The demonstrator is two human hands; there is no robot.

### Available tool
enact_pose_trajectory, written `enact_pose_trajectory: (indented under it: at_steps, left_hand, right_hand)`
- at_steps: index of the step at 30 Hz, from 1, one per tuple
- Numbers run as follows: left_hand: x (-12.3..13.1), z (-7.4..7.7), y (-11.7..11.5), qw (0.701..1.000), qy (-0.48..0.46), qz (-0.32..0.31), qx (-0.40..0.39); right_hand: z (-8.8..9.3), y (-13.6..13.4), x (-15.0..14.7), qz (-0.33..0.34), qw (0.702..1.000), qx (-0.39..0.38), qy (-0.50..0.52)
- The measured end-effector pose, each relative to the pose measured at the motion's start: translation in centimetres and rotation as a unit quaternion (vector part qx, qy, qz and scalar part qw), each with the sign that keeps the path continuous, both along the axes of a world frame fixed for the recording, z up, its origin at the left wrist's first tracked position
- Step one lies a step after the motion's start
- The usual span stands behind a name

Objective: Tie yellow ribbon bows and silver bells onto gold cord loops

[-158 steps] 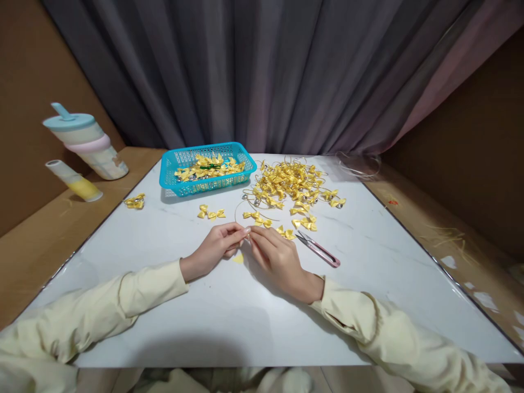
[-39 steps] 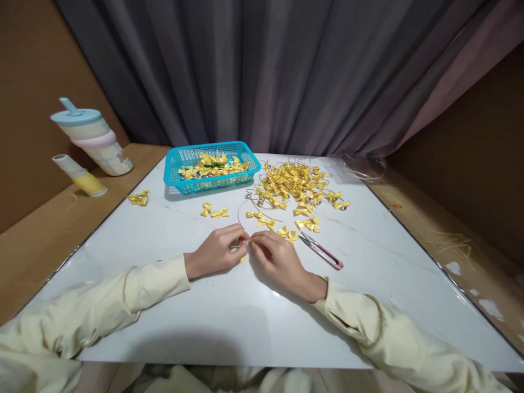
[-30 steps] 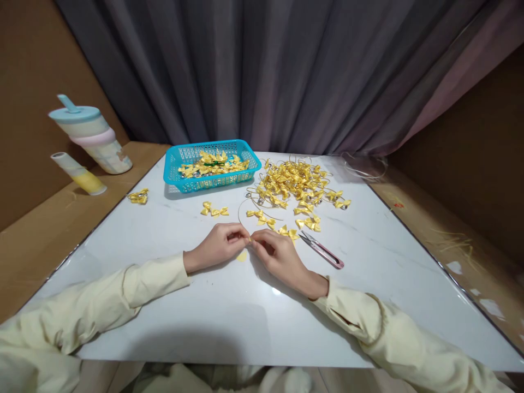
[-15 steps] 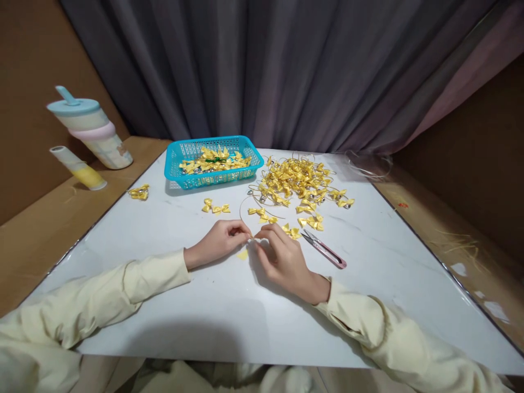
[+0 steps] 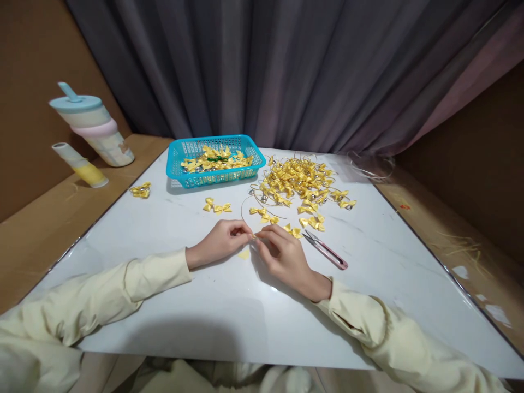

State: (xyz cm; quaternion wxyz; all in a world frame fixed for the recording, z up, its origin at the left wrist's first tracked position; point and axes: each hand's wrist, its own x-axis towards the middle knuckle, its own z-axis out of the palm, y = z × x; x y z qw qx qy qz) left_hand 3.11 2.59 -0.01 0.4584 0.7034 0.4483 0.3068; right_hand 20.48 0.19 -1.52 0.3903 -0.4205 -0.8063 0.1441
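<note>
A thin cord [image 5: 242,210] runs from between the fingertips of the left hand [image 5: 220,240] and right hand [image 5: 287,257], both pinching it, and curves away just beyond them. A yellow piece [image 5: 244,254] shows just below the left fingertips. Snips [image 5: 328,251] lie beside the right hand; beyond it spreads a bow pile [image 5: 298,177], and beyond the left, 1 blue basket [image 5: 192,182].

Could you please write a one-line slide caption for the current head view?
Left hand and right hand, close together at a cord, with bows, snips and a basket nearby.
</note>
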Motion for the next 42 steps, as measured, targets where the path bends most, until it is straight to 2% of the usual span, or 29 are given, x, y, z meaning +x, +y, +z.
enact_pose_trajectory:
  at_steps: [42]
  left_hand:
    - [0.01,0.01,-0.07,1.000,-0.003,-0.006,-0.017]
  right_hand:
    - [0.32,-0.12,0.09,0.000,0.999,0.022,-0.030]
